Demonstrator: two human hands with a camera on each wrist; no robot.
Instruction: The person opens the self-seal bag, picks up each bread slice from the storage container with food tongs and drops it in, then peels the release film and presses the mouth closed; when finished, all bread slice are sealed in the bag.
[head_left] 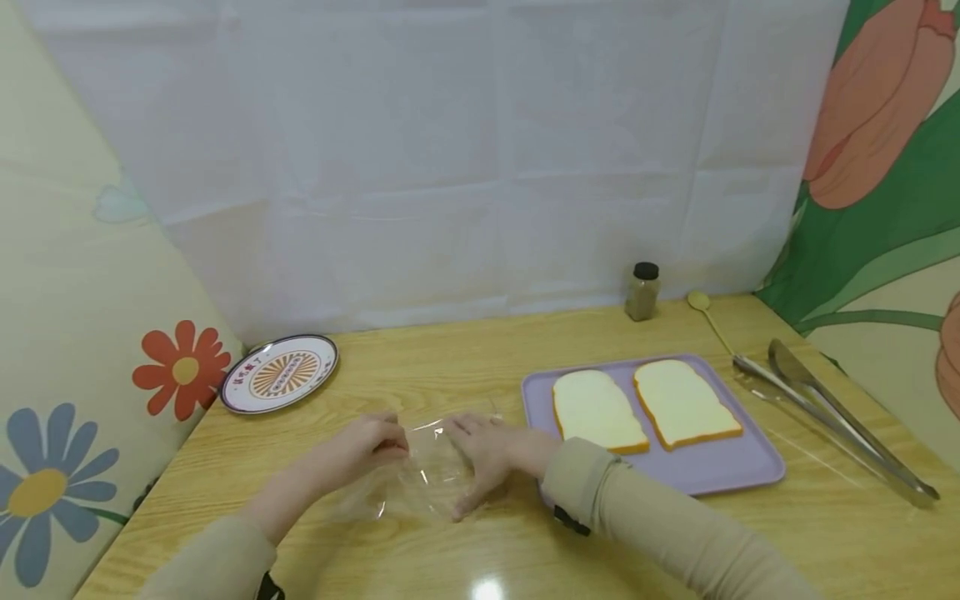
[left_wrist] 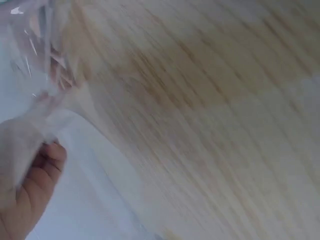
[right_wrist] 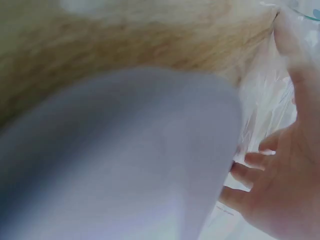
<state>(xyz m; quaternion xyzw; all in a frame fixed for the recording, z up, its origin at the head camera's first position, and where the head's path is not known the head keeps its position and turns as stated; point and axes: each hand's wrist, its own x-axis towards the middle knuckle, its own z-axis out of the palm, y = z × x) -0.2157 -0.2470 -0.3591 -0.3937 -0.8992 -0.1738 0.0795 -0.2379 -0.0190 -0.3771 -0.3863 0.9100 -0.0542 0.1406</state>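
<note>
Between the hands, low over the wooden table, lies a crinkled clear plastic bag (head_left: 429, 467). My left hand (head_left: 377, 439) pinches its left side with curled fingers; in the left wrist view the thin plastic (left_wrist: 32, 55) stretches up from that hand (left_wrist: 36, 195). My right hand (head_left: 483, 450) rests on the bag's right part, fingers spread and thumb apart. The right wrist view has the right hand (right_wrist: 280, 185) against the shiny plastic (right_wrist: 262, 100), with a teal line at its upper edge. Right of this hand, a lilac tray (head_left: 675, 479) holds two bread slices (head_left: 596, 408), its near-left edge beneath the right forearm.
A patterned plate (head_left: 243, 396) leans at the table's back left. At the back right stand a black-capped jar (head_left: 641, 293) and a gold spoon (head_left: 708, 315). Metal tongs (head_left: 840, 421) lie right of the tray. A white sheet (head_left: 450, 167) hangs behind the table.
</note>
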